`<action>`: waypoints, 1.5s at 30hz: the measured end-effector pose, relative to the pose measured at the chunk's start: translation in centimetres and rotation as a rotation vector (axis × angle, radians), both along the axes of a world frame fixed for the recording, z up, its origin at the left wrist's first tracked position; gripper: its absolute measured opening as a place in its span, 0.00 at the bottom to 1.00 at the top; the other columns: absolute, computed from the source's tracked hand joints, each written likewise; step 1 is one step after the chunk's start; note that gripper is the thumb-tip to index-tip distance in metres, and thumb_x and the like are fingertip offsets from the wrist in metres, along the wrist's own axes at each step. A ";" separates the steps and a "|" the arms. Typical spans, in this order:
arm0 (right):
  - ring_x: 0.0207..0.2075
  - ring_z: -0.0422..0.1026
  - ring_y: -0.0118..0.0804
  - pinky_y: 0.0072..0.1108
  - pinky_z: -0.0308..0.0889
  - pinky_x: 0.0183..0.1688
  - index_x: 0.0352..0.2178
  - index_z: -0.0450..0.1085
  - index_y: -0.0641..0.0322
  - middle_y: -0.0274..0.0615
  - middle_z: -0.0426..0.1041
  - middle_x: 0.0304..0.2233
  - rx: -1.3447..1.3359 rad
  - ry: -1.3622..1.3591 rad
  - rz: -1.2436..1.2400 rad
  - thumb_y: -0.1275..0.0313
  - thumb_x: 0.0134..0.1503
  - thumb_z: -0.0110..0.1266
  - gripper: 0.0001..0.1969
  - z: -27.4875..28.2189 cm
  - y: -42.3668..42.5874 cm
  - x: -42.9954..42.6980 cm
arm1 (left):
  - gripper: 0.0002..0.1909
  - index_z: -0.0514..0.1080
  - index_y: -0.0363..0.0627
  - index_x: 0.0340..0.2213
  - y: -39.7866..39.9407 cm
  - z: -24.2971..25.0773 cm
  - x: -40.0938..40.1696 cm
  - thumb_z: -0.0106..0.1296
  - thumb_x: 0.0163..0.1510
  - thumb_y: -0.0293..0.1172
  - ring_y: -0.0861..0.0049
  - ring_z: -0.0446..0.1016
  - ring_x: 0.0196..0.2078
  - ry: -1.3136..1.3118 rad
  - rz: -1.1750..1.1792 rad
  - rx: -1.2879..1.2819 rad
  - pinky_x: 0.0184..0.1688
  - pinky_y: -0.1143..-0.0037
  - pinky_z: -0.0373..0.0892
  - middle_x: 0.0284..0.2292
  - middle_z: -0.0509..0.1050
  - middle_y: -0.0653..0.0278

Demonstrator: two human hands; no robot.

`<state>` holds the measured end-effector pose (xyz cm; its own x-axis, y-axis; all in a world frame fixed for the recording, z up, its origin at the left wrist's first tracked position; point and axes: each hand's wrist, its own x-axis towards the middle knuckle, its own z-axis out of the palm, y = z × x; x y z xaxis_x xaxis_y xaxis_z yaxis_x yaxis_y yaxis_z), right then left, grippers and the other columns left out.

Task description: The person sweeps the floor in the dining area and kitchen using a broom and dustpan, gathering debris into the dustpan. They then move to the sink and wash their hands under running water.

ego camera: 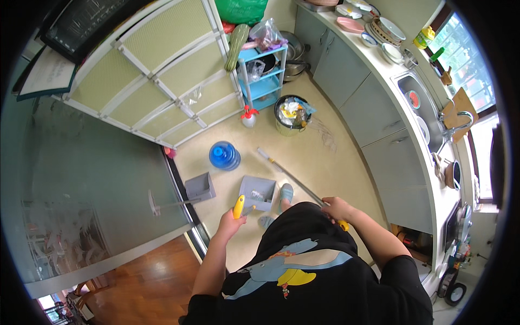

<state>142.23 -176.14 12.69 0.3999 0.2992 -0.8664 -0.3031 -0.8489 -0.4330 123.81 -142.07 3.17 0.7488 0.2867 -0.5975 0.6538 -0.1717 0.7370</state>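
My left hand grips the yellow handle of a long-handled grey dustpan, whose toothed pan stands on the floor just in front of my slippered feet. In my right hand is a long grey pole with a yellow end; it slants down and forward, and its far tip with a pale narrow head lies near the floor. What kind of head it bears, I cannot tell. A second grey pan or bin stands left of the dustpan, by the sliding door's track.
A blue water jug, a spray bottle with a red top and a full waste bin stand ahead. Behind them are a blue shelf rack and a white-framed cabinet. Grey kitchen cupboards curve along the right; a glass door is left.
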 end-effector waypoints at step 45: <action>0.14 0.68 0.31 0.24 0.66 0.18 0.38 0.65 0.68 0.40 0.67 0.18 0.043 0.154 0.042 0.75 0.53 0.47 0.11 -4.9 3.0 -5.1 | 0.18 0.70 0.39 0.36 2.2 3.3 -14.8 0.54 0.40 0.32 0.57 0.74 0.30 0.232 -0.054 0.282 0.33 0.68 0.69 0.26 0.74 0.50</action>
